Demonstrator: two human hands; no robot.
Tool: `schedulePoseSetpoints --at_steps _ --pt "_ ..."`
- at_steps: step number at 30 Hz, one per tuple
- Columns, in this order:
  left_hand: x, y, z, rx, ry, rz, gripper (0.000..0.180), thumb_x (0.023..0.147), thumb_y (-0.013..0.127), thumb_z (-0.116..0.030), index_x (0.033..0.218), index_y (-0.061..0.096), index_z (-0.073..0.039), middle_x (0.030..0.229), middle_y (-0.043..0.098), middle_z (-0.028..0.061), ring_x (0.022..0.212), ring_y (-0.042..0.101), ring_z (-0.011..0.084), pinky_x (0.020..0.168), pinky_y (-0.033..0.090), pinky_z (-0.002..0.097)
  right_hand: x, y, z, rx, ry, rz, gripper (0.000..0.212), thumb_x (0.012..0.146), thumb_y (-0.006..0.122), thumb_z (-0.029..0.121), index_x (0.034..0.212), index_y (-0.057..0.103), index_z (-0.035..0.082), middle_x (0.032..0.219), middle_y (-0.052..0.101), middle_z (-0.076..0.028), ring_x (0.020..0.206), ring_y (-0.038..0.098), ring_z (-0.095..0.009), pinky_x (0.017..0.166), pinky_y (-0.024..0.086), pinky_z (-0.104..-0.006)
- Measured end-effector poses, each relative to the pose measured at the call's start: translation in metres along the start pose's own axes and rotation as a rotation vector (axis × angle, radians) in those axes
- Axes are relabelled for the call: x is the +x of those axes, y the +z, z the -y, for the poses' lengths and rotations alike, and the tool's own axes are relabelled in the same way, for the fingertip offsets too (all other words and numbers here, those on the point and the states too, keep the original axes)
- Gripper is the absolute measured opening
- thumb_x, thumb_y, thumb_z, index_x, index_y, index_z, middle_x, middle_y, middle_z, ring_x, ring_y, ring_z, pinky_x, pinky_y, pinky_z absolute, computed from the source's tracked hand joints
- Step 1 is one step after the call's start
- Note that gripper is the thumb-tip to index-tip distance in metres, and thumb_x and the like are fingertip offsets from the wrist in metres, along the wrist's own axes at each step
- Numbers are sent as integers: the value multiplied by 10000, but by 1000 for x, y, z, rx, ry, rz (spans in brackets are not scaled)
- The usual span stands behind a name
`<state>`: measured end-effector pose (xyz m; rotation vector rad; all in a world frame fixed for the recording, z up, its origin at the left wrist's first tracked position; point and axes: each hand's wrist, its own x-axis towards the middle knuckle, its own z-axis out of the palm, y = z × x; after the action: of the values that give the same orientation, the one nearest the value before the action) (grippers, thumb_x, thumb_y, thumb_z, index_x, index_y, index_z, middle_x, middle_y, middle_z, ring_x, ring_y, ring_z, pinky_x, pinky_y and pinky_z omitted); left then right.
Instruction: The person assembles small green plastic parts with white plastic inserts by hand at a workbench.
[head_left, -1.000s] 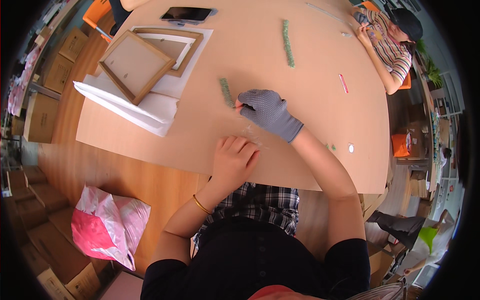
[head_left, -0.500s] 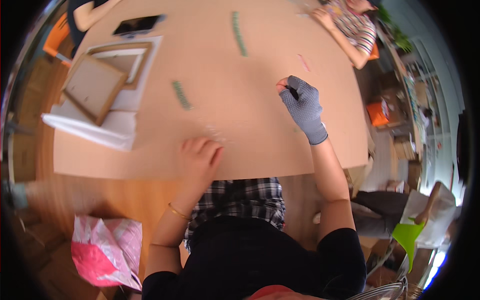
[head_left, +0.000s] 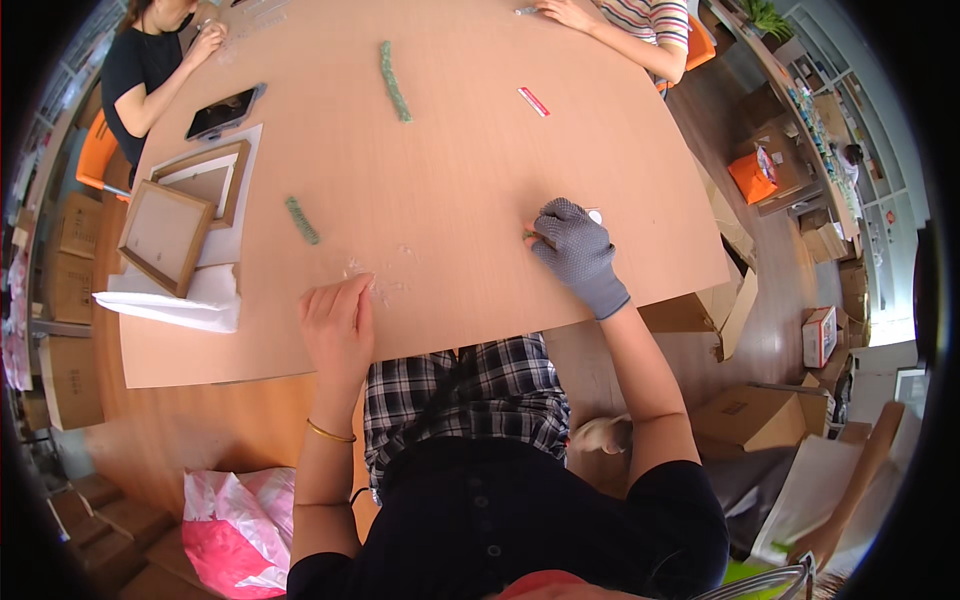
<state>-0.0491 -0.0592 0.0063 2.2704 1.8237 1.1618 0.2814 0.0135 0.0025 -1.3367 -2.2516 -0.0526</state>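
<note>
Pick-up appeared in hand: the right hand (head_left: 578, 250) met the green bit (head_left: 529, 235) at the bench (head_left: 460, 190) surface, closure indeterminable, the left hand (head_left: 337, 315) rested slack, and the next move seemingly required a firm pinch.

Beneath your left hand (head_left: 338, 318) and your right hand (head_left: 580, 245) spreads a broad light-brown tabletop (head_left: 460, 180), evenly lit. Below and to the left of your left hand you have an orange-brown wood floor (head_left: 200, 430); off to the right of your right hand that flooring looks greyer. Well beyond your left hand stands an orange chair (head_left: 95, 160), and a second orange chair (head_left: 698, 45) shows beyond your right. Cardboard boxes (head_left: 75, 225) line the side left of your left hand. Far right of your right hand you see a long, cluttered side counter (head_left: 768, 85), then pale shelving (head_left: 885, 180); the bright glare (head_left: 893, 325) below it has an unclear source.
</note>
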Motion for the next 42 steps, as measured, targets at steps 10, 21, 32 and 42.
schedulePoseSetpoints --at_steps 10,21,32,42 --pt "20 24 -84 -817 -248 161 162 903 704 -29 1062 692 -4 929 719 79 811 682 145 716 540 264 -3 -21 91 745 99 -66 119 879 717 61 996 707 39 895 700 -129 770 684 -274 690 548 -337" --pt "11 14 -82 -1490 -570 317 76 941 682 -34 1008 667 -1 894 702 48 747 641 92 606 518 230 -24 -24 114 1381 419 4 208 886 697 -40 1087 715 9 997 703 -96 857 670 -138 718 553 -263" --pt "29 -15 -86 -434 324 -1 153 763 764 53 882 716 -30 865 654 80 718 652 218 606 510 320 -20 -31 110 1497 448 166 167 946 663 29 1095 715 -27 947 709 -97 820 687 -142 699 574 -260" --pt "30 -11 -82 -225 440 -114 185 695 729 14 811 616 -74 799 589 37 641 616 209 543 478 321 -17 -29 123 1833 636 200 148 952 642 53 1080 647 -22 912 676 -57 789 655 -110 657 549 -239"
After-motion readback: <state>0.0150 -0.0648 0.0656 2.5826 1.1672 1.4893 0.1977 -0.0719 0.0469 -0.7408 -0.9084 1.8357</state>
